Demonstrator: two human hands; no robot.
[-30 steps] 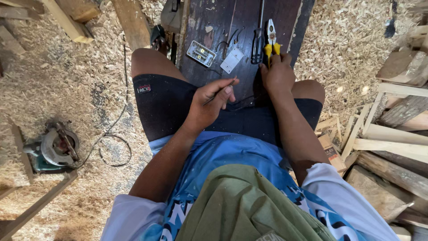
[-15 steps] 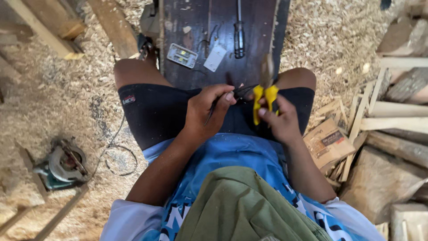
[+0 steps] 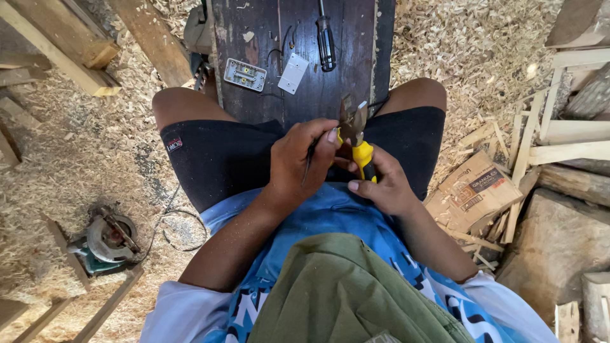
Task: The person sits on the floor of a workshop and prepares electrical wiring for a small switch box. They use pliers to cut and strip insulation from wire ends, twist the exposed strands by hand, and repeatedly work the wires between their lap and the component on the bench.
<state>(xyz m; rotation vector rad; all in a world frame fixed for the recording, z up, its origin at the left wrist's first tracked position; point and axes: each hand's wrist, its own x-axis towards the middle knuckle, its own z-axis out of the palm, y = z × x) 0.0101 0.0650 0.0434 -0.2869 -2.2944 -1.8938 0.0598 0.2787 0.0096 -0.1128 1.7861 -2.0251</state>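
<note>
While right hand [image 3: 384,187] clamps yellow-handled steel pliers [image 3: 356,136], left hand [image 3: 302,162] pinches thin dark wire [image 3: 309,159]; white switch plate [image 3: 293,73], screwdriver [image 3: 326,43] on dark plank [image 3: 318,95].

Wood shavings [image 3: 76,146] cover the floor, timber offcuts [image 3: 559,133] apparently piled around.

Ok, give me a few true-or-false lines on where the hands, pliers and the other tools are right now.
1. The right hand holds yellow-handled pliers. True.
2. The left hand grips the screwdriver. False: the screwdriver lies untouched on the dark board, and the left hand holds a thin dark wire at the pliers.
3. A white switch plate lies on the board. True.
4. The circular saw sits on the person's lap. False: it is on the shavings-covered floor, to the person's left.
5. The pliers lie flat on the board. False: they are held up over the lap.
</note>
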